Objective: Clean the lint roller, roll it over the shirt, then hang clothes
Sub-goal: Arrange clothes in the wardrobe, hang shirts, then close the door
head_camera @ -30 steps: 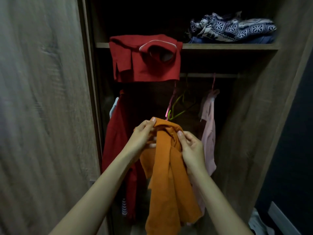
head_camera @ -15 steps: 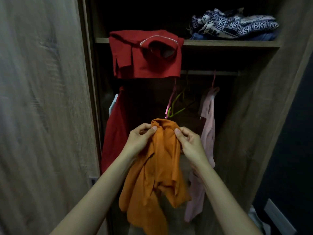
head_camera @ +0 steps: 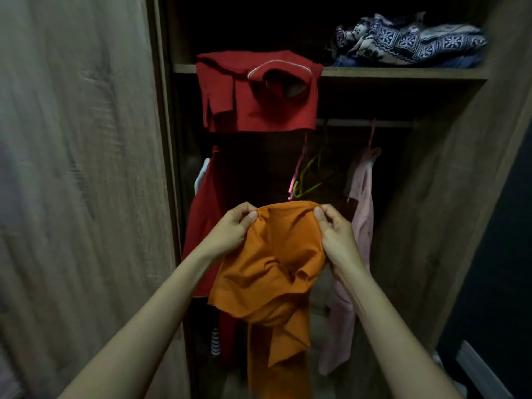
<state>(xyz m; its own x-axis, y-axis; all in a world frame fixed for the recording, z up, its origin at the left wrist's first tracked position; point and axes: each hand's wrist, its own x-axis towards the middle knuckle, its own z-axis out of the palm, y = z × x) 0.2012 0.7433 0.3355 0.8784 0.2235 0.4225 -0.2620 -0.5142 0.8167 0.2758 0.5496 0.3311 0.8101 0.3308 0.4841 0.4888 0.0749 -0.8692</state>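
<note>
An orange garment point(head_camera: 273, 272) hangs in front of the open wardrobe, held up by both hands. My left hand point(head_camera: 233, 231) pinches its top edge on the left. My right hand point(head_camera: 335, 231) pinches the same edge on the right, so the cloth is stretched between them and the rest droops in folds. Behind it, empty pink and green hangers point(head_camera: 302, 180) hang from the rail point(head_camera: 365, 122). A red shirt point(head_camera: 259, 93) with a white hanger in it lies over the shelf edge. No lint roller is in view.
A red garment point(head_camera: 204, 214) hangs at the left of the rail, a pink one point(head_camera: 361, 203) at the right. Patterned folded clothes point(head_camera: 408, 41) lie on the shelf point(head_camera: 403, 72). The wooden wardrobe door point(head_camera: 80, 168) stands at my left, the side wall point(head_camera: 449, 197) at my right.
My hands have moved apart along the top edge of the orange garment, spreading the bunched cloth wider. It has also dropped slightly lower in front of the rail.
</note>
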